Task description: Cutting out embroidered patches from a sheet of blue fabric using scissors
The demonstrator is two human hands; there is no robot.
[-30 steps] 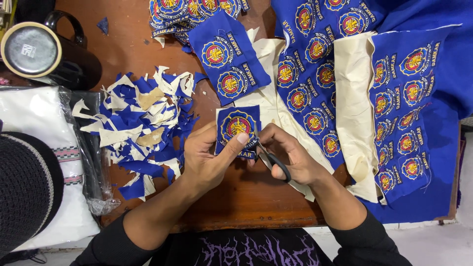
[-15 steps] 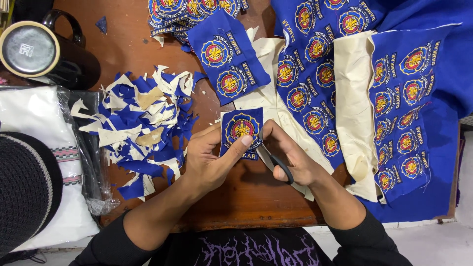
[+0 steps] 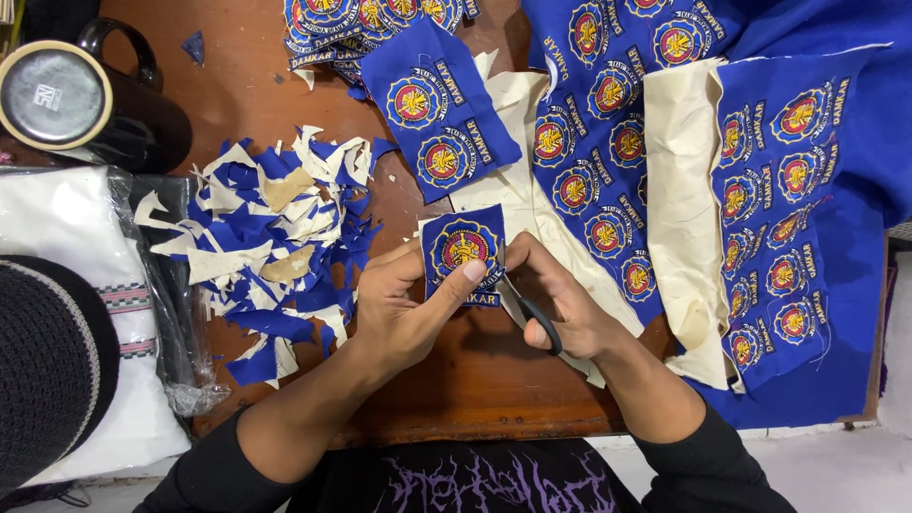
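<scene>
Left hand [image 3: 404, 309] pinches blue embroidered patch [image 3: 463, 253], thumb across its face, near middle of table's [image 3: 475, 380] front edge. Right hand [image 3: 560, 304] closed round black scissors [image 3: 527, 309], blades at patch's right edge. Scrap pile [image 3: 271, 237] left of the hands, uncut patch sheet [image 3: 760, 190] toward right edge, black mug [image 3: 90, 104] at far-left corner.

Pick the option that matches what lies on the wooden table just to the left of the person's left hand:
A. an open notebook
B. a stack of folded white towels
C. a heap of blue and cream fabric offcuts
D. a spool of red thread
C: a loose heap of blue and cream fabric offcuts lies on the wooden table beside the left hand, which holds a blue embroidered patch.
</scene>
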